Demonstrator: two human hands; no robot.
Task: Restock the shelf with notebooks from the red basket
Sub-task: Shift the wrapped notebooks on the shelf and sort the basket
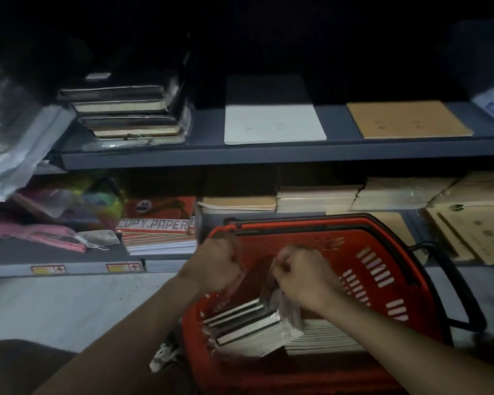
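A red basket [382, 269] stands on the floor in front of the lower shelf. Inside it lies a pack of dark-covered notebooks [248, 326] in clear plastic wrap, next to a row of white-edged notebooks [325, 337]. My left hand [217, 266] and my right hand [300, 277] are both curled above the pack, each gripping a bunch of the clear wrap. A stack of dark notebooks [126, 115] sits on the upper shelf [268, 158] at the left.
A white pad [271, 124] and a brown pad [405, 119] lie flat on the upper shelf. The lower shelf holds copy paper [157, 226], brown notebook stacks [354, 195] and pink pouches [40, 232]. The basket's black handle [465, 295] hangs at the right.
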